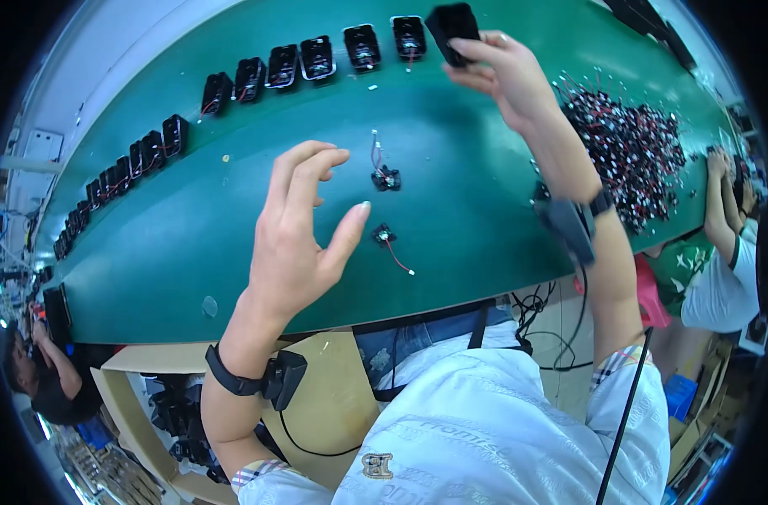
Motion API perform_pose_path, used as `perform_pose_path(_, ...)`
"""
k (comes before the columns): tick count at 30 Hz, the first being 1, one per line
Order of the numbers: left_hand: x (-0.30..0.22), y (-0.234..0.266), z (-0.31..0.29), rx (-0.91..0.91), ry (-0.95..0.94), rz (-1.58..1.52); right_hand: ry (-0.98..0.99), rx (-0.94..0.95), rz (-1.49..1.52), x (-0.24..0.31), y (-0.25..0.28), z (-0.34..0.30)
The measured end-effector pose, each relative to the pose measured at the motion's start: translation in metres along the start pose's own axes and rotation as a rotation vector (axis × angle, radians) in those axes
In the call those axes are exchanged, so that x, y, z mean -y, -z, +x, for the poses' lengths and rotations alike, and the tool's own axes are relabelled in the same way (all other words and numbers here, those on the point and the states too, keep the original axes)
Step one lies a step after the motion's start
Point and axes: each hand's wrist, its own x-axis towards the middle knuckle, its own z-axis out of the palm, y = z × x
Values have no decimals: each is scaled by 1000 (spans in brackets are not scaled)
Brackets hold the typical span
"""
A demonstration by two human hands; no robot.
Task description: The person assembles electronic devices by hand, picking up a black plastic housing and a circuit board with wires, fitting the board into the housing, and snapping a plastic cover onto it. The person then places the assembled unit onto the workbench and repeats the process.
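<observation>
Right hand [504, 71] pinches a black casing [453, 27] on its left; left hand [293, 225] gapes empty.

Bright, cool light washes across the long green tabletop [468, 227], shadows faint, and the white short-sleeved shirt [502, 421] glows bluish! Up top, the black box-shaped shell [453, 27] smears slightly; blue-white glare flecks the left rim, straight edges bow hard, and blackness swallows the corners.
</observation>
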Motion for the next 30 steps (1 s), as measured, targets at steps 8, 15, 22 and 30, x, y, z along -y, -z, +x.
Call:
perform_pose_path(8,4,-9,-4,206,83,36,-69,-228,-741,-50,56,95)
perform_pose_path(15,9,-8,-5,244,109,50,245,-247,-1280,-58,53,105)
perform_pose_path(22,12,-7,-2,239,136,71,17,-79,-1237,-41,54,99)
perform_pose_path(30,-1,49,-13,172,91,183,598,-4,-1182,0,21,28)
